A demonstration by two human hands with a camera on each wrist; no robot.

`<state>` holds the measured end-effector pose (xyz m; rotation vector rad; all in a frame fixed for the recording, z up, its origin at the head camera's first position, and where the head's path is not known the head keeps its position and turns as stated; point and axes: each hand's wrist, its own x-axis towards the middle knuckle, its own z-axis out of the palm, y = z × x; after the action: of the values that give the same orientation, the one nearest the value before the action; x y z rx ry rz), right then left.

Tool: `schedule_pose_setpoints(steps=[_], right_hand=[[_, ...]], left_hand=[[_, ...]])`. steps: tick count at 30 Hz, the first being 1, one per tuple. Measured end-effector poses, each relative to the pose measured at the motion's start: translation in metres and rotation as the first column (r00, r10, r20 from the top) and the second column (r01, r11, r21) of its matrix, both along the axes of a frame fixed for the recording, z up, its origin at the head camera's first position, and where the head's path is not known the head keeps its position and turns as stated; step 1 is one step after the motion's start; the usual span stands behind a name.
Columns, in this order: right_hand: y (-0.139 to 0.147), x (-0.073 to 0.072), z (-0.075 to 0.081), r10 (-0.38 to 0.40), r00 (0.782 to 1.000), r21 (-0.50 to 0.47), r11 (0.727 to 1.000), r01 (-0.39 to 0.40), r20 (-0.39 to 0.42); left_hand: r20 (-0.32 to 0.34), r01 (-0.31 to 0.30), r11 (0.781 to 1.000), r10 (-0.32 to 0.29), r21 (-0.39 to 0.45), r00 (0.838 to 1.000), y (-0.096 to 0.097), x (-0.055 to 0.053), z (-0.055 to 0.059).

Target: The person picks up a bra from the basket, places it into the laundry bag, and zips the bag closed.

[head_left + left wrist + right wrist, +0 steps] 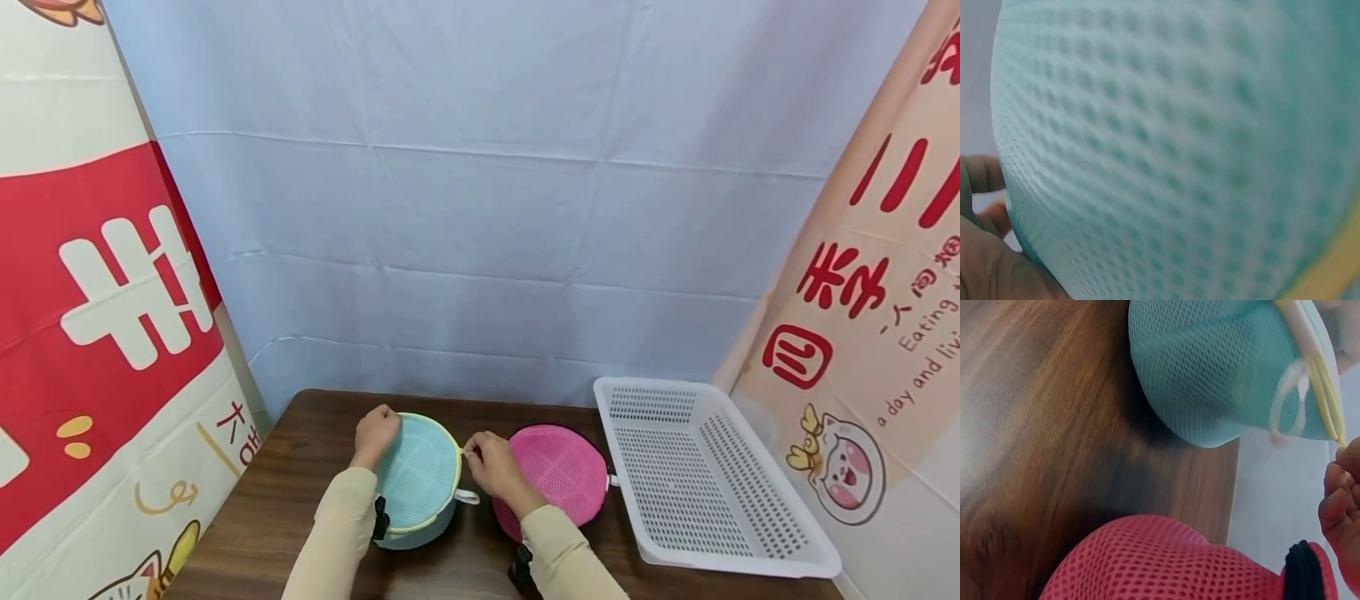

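Note:
A light-blue mesh laundry bag (420, 475) with a yellow zipper edge stands upright on the table, its round lid facing up. At its far left rim my left hand (378, 432) grips the mesh with curled fingers; the left wrist view is mostly filled by that mesh. My right hand (491, 462) pinches the yellow zipper pull (1340, 444) at the right side of the rim. A white fabric loop (467, 497) sticks out from the bag's side just nearer to me. Beneath my right forearm lies a pink mesh laundry bag (558, 467).
To the right stands a white plastic basket (626, 500) with slotted walls, close beside the pink bag's white tag (612, 481). The dark wooden table (277, 500) meets a blue cloth backdrop (480, 250) behind. Printed cloths hang at both sides.

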<state>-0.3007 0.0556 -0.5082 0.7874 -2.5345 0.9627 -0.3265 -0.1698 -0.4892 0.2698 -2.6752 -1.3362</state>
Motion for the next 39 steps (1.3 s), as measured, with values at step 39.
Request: schedule_pose_setpoints(steps=[39], right_hand=[[-0.002,-0.012,-0.006,-0.025,0.999,-0.040,0.999,0.023,-0.033]], left_hand=[[-0.004,0.035,0.961,-0.038,-0.273,0.999,0.028,0.000,0.015]])
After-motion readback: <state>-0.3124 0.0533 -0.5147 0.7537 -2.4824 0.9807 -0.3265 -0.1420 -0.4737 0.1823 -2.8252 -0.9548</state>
